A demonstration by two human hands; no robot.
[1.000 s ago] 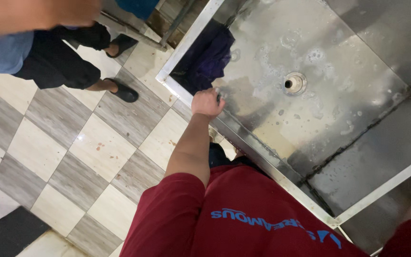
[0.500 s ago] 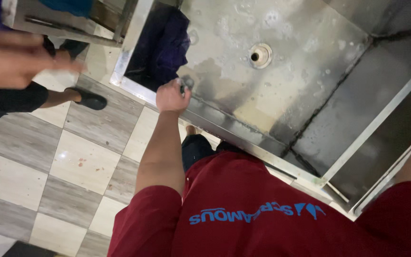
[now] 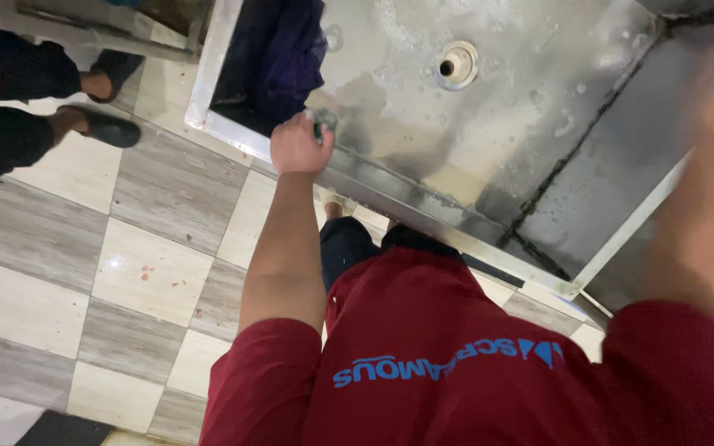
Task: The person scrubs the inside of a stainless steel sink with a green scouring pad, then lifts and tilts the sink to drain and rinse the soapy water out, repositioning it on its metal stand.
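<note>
The head view looks straight down a red shirt with blue lettering across the chest. The left hand (image 3: 297,146) is curled into a fist over the front rim of a stainless steel sink (image 3: 423,206), closed on a small dark object (image 3: 318,130) that peeks out at about two o'clock from the knuckles; what that object is cannot be told. A dark purple cloth (image 3: 278,54) lies bunched in the basin at about twelve o'clock from the hand, just beside it. The round metal drain (image 3: 457,64) sits at about two o'clock, well apart. The basin's steel is dull, wet and streaked, with soap flecks. The right arm is a blur at the frame's right edge; its hand's state cannot be told. At nine to ten o'clock another person's feet in dark sandals (image 3: 102,124) stand on glossy grey and cream checkered floor tiles (image 3: 150,272).
</note>
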